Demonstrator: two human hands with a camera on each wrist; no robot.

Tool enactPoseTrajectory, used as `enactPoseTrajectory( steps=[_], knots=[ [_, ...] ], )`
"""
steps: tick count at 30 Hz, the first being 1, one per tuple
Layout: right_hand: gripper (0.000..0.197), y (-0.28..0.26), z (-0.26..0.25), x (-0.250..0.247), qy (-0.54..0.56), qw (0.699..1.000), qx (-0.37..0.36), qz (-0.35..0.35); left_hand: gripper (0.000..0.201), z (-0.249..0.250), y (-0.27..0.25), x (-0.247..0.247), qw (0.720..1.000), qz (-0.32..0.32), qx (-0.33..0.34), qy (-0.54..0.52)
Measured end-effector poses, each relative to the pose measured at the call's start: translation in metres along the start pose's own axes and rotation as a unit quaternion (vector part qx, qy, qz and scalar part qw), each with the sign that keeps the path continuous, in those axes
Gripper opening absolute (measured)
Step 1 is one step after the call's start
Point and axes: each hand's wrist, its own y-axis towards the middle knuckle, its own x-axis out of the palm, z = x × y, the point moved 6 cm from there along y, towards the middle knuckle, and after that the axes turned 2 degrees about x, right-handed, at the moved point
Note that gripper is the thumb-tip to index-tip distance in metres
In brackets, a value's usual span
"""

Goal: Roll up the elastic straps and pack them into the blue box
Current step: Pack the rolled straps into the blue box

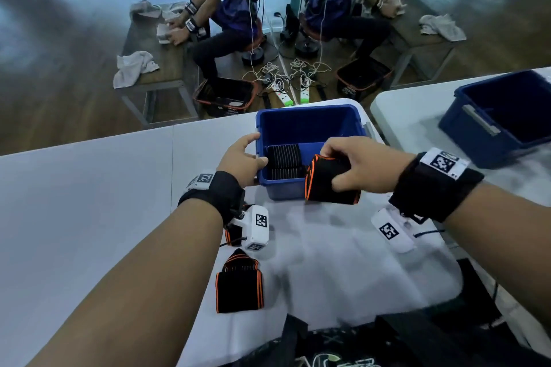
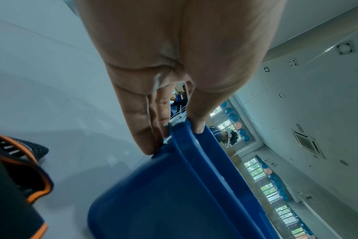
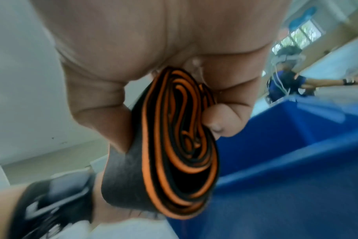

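Note:
The blue box (image 1: 310, 125) stands on the white table (image 1: 89, 202), with black rolled straps (image 1: 284, 161) lying in its near part. My left hand (image 1: 258, 152) pinches the box's left rim (image 2: 186, 145), thumb inside and fingers outside. My right hand (image 1: 331, 168) grips a rolled black strap with orange edges (image 1: 325, 185) just over the box's near right corner; its orange spiral end (image 3: 174, 169) shows in the right wrist view. A folded strap (image 1: 238, 286) lies on the table near me. Another strap (image 1: 231, 235) is partly hidden under my left wrist.
A second blue box (image 1: 507, 116) sits on a neighbouring white table at the right. Dark fabric (image 1: 387, 343) lies at the table's near edge. Beyond the far edge are wooden tables with towels, seated people, baskets and cables on the floor.

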Motion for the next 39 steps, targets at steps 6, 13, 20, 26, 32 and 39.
enactPoseTrajectory(
  steps=[6, 13, 20, 26, 32, 39],
  knots=[
    [0.031, 0.067, 0.013, -0.051, -0.108, 0.991, 0.038, 0.076, 0.062, 0.001, 0.0, 0.0, 1.0, -0.001, 0.002, -0.004],
    [0.037, 0.135, 0.026, -0.026, -0.26, 0.96, 0.104, -0.025, 0.062, -0.002, 0.003, -0.004, 1.0, -0.003, 0.01, 0.0],
    [0.051, 0.209, 0.071, -0.002, -0.36, 0.912, 0.166, -0.104, 0.061, -0.011, 0.004, -0.004, 1.0, -0.005, 0.02, -0.006],
    [0.035, 0.216, 0.055, 0.003, -0.392, 0.893, 0.175, -0.138, 0.06, -0.012, 0.006, -0.004, 1.0, 0.001, 0.029, 0.007],
    [0.025, 0.263, 0.092, 0.028, -0.414, 0.871, 0.179, -0.194, 0.06, -0.014, 0.007, -0.005, 1.0, 0.008, 0.03, 0.0],
    [0.062, 0.241, 0.067, 0.017, -0.434, 0.857, 0.186, -0.204, 0.06, -0.015, 0.007, -0.005, 0.999, 0.01, 0.032, 0.011]
  ],
)
